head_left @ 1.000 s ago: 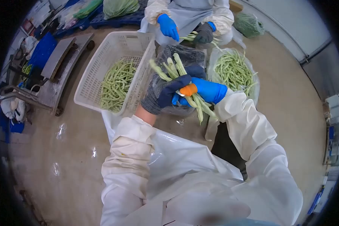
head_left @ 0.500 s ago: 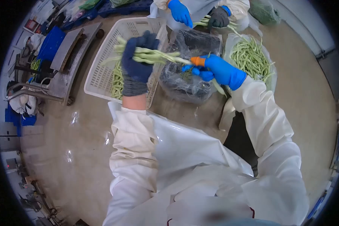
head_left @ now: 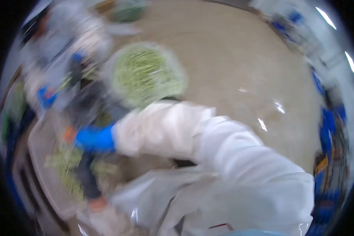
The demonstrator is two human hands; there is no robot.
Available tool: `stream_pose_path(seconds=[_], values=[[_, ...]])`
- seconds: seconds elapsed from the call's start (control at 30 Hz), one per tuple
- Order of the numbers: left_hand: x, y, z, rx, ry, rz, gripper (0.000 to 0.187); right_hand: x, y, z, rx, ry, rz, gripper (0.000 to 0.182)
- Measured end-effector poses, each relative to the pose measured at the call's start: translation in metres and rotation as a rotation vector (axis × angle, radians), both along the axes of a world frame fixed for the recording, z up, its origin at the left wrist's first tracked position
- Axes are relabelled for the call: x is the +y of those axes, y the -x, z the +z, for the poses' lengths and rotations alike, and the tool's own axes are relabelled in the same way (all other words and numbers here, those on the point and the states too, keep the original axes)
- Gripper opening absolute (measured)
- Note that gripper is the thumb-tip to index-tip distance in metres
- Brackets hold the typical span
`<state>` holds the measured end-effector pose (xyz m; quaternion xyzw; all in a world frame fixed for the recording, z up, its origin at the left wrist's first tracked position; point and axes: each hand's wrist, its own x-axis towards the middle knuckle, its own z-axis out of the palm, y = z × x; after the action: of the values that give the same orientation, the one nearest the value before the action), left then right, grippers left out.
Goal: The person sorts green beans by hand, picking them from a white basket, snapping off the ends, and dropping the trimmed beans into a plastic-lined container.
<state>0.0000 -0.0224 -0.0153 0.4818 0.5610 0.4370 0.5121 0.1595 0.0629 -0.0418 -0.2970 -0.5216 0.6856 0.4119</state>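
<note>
Beans (head_left: pixel 68 170) are lying heaped, the crate's (head_left: pixel 47 187) walls likely containing them, while left hand (head_left: pixel 85 171) and right hand (head_left: pixel 89 138) are overhanging its edge, openness and hold too blurred to tell.

Light is being reflected in white patches (head_left: pixel 279 106) by the glossy brown floor (head_left: pixel 232 67). At the right, a pale wall (head_left: pixel 314 43) is being brightened by strip lights (head_left: pixel 351 65), while the floor's edge is being bordered by blurred blue objects (head_left: pixel 327 129).
</note>
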Motion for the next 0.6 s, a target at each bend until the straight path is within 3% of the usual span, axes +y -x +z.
stream_pose_path(seconds=[0.03, 0.07, 0.17, 0.23, 0.3, 0.47, 0.6], values=[[0.01, 0.015, -0.028, 0.152, -0.069, 0.038, 0.033, -0.009, -0.001, 0.007, -0.044, 0.016, -0.007, 0.032], [0.014, 0.025, -0.037, 0.03, -0.067, -0.001, 0.033, -0.02, -0.001, 0.019, -0.1, 0.054, 0.0, 0.032], [0.024, -0.001, -0.033, 0.092, -0.112, -0.047, 0.035, -0.017, 0.018, 0.035, -0.362, 0.063, 0.029, 0.035], [0.025, -0.013, -0.029, 0.158, -0.109, -0.057, 0.036, 0.029, 0.037, -0.015, -0.655, -0.574, -0.049, 0.033], [0.024, -0.022, -0.026, 0.201, -0.107, -0.057, 0.038, 0.029, 0.023, -0.011, -0.833, -0.792, -0.138, 0.033], [0.024, -0.023, -0.018, 0.288, -0.086, -0.028, 0.043, 0.016, -0.01, 0.001, -1.001, -0.848, 0.092, 0.036], [0.021, -0.019, -0.01, 0.354, -0.067, 0.013, 0.048, 0.012, -0.013, -0.001, -1.021, -0.892, 0.114, 0.032]])
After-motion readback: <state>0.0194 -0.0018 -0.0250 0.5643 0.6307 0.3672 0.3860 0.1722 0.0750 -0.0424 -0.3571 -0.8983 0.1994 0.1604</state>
